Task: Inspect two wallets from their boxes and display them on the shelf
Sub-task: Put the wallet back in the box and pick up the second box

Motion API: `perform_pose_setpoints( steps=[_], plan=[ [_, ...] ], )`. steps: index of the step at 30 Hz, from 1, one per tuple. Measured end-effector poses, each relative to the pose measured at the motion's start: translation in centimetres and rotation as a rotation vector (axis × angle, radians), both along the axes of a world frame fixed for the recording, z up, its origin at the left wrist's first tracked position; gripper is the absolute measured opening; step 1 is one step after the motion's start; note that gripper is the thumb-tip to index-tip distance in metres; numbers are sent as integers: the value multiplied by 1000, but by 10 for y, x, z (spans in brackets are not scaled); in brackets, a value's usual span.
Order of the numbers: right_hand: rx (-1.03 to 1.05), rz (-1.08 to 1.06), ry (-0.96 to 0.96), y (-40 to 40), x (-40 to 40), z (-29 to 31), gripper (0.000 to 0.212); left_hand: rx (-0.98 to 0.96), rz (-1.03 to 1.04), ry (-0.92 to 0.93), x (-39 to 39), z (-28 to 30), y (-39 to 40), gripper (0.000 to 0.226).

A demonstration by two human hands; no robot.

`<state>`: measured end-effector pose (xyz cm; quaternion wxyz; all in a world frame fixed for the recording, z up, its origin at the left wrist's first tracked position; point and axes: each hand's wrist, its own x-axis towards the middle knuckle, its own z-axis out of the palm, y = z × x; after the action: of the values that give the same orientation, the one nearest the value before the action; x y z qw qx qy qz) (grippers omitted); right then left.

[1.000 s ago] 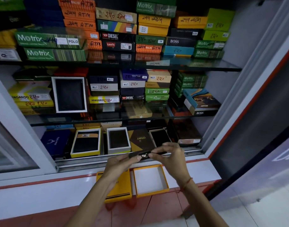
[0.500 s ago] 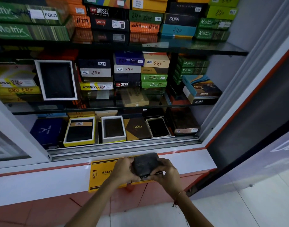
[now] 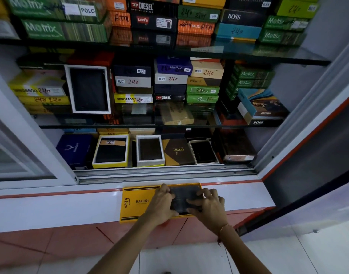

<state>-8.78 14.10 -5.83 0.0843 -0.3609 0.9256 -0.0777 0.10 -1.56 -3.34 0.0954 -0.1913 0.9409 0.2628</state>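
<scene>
A dark wallet (image 3: 184, 196) lies flat inside a yellow-rimmed box tray (image 3: 186, 184) on the white ledge. My left hand (image 3: 161, 204) presses on the wallet's left edge and my right hand (image 3: 208, 207) covers its right side, fingers spread on top. The yellow BALISI lid (image 3: 134, 204) lies flat right beside the tray, to its left. On the bottom shelf behind, several open boxes show wallets: a yellow-rimmed one (image 3: 111, 151), a white one (image 3: 150, 150) and another white one (image 3: 203, 152).
Stacked wallet boxes fill two glass shelves (image 3: 288, 58) above. A sliding-door track (image 3: 165, 173) runs between ledge and bottom shelf. A white sliding frame (image 3: 31, 135) stands left, an angled cabinet side (image 3: 308, 115) right. Orange tiles lie below the ledge.
The wallet was held up in both hands near the shelf, then lowered; now it lies down in the yellow tray on the ledge under both hands. The view has tilted downward.
</scene>
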Motion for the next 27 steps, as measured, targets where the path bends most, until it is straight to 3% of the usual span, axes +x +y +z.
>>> perform_pose_setpoints(
  steps=[2, 4, 7, 10, 13, 17, 21, 24, 27],
  plan=[
    [-162, -37, -5, -13, 6, 8, 26, 7, 68, 87, 10, 6, -8, 46],
    [-324, -82, -90, -34, 18, 19, 16, -20, 284, 207, 30, 9, -24, 33],
    [-278, -71, -225, -70, 42, 26, 22, 49, 678, 194, 63, 2, -55, 30],
    [-173, -105, -271, -104, 71, 19, 27, 358, 858, 5, 81, -4, -78, 30],
    [-148, -220, -331, -121, 86, 14, 40, 810, 1065, 13, 88, -4, -91, 40],
    [-187, -281, -518, -135, 92, 22, 87, 1256, 1089, 112, 104, -6, -106, 41],
    [-233, -334, -545, -151, 103, 42, 129, 1596, 901, 187, 107, -1, -109, 58],
    [-271, -369, -489, -158, 108, 59, 128, 1696, 874, 273, 102, 5, -107, 62],
    [-317, -351, -540, -155, 102, 80, 113, 1651, 937, 332, 99, 12, -108, 60]
  ],
)
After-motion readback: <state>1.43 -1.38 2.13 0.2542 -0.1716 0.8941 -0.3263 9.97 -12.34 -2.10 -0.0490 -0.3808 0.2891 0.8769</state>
